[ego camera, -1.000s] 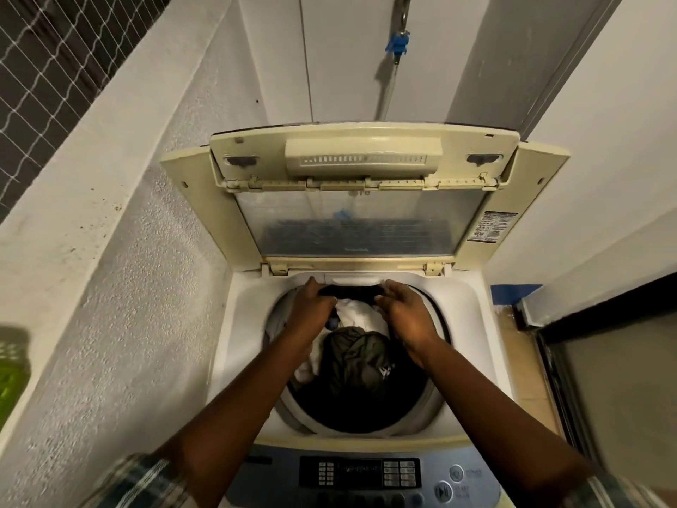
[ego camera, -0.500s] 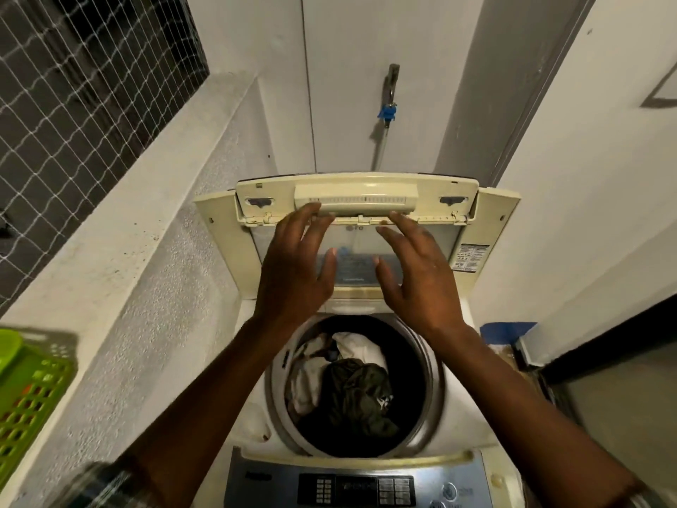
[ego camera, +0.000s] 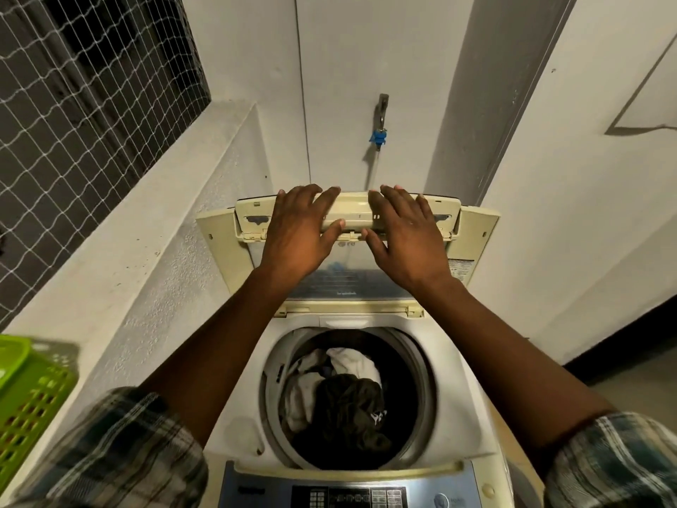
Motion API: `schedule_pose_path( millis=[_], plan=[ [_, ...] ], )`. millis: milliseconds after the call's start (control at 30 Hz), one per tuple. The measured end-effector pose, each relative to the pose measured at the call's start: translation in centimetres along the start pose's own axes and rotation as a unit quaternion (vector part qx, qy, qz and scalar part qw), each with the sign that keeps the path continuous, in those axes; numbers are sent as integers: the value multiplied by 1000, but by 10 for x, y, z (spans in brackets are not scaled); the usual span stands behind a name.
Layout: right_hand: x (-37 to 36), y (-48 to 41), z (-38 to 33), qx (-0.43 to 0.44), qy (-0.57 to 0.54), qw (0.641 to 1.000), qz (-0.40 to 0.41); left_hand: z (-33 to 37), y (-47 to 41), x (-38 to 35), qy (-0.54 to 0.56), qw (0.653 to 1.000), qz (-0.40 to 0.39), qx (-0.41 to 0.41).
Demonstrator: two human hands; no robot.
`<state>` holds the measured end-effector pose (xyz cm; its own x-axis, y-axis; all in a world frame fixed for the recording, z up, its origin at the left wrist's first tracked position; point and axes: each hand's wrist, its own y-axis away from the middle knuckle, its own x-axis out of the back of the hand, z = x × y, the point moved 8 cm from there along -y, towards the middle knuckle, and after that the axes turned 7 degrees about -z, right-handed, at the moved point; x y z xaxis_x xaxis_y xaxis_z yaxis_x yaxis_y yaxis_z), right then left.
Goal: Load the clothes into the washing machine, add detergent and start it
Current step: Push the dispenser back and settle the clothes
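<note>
A cream top-loading washing machine (ego camera: 458, 405) stands below me with its folding lid (ego camera: 219, 236) raised upright at the back. My left hand (ego camera: 298, 232) and my right hand (ego camera: 406, 236) both grip the lid's upper edge, fingers over the top, thumbs under the handle bar. Inside the round drum lie white clothes (ego camera: 351, 362) and a dark olive garment (ego camera: 348, 401). The control panel (ego camera: 351, 494) runs along the machine's front edge. No detergent is in view.
A green plastic laundry basket (ego camera: 25, 405) sits on the ledge at the left. A netted window (ego camera: 84, 104) is above it. A tap with a blue fitting (ego camera: 379, 135) hangs on the back wall. White walls close in on both sides.
Both hands came up out of the drum, rose to the raised lid and now hold its top edge. The clothes stay in the drum. My view has tilted up.
</note>
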<state>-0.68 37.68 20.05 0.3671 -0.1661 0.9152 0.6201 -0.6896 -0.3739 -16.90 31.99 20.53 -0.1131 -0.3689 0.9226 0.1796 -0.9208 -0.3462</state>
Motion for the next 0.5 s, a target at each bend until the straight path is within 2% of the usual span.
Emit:
schedule_pose_path(
  millis=[300,500],
  plan=[
    [22,48,-17,24,-2,998,58,19,50,18,-8,999,41,-31],
    [32,107,-32,45,7,998,40,35,108,26,-41,998,21,-49]
  ],
)
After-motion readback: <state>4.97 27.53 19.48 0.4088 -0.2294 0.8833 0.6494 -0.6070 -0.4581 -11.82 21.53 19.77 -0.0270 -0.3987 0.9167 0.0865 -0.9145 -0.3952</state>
